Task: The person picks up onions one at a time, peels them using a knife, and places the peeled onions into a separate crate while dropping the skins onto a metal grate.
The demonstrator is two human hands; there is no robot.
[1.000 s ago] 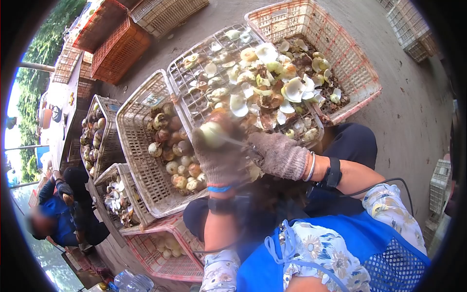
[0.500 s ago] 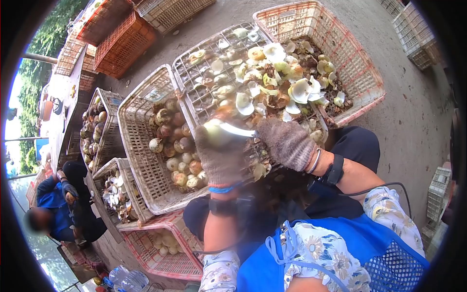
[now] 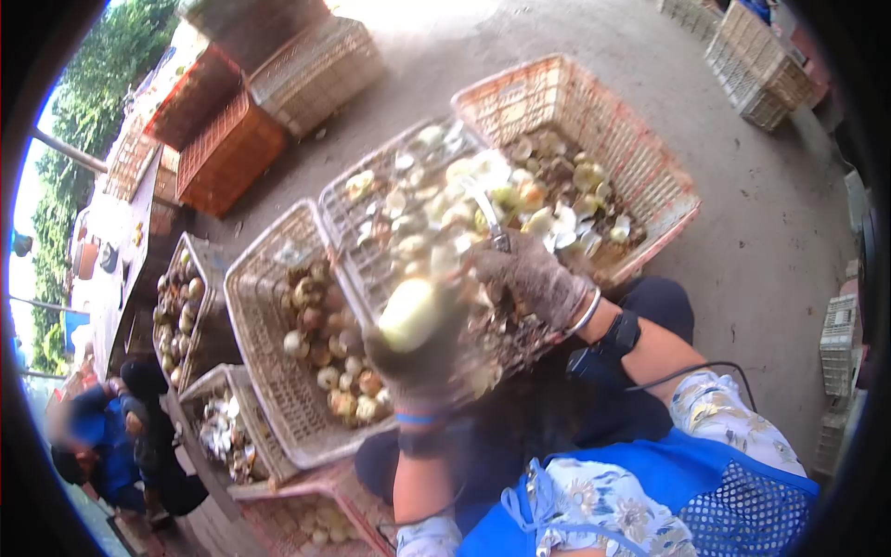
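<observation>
My left hand (image 3: 416,357), in a brown knit glove and smeared by motion, is closed around a pale peeled onion (image 3: 406,314). In my right hand (image 3: 536,280), also gloved, is a knife (image 3: 486,206) whose short bright blade points up and away from the onion. Both hands are over the near edge of an upturned lattice crate (image 3: 336,206) strewn with onion skins (image 3: 534,195). Unpeeled and partly peeled onions (image 3: 348,367) lie in the crate (image 3: 255,320) just left of my left hand.
A pink-stained crate (image 3: 640,139) with peel scraps stands at the far right. More onions fill a crate (image 3: 181,325) on the left, near a crate of white peels (image 3: 225,432). A co-worker (image 3: 116,436) sits at lower left. Stacked orange crates (image 3: 232,153) stand behind.
The knife blade has left the onion and swung up and away with my right hand. My left hand, with the onion, has moved slightly downward. The whole view has shifted and tilted a little.
</observation>
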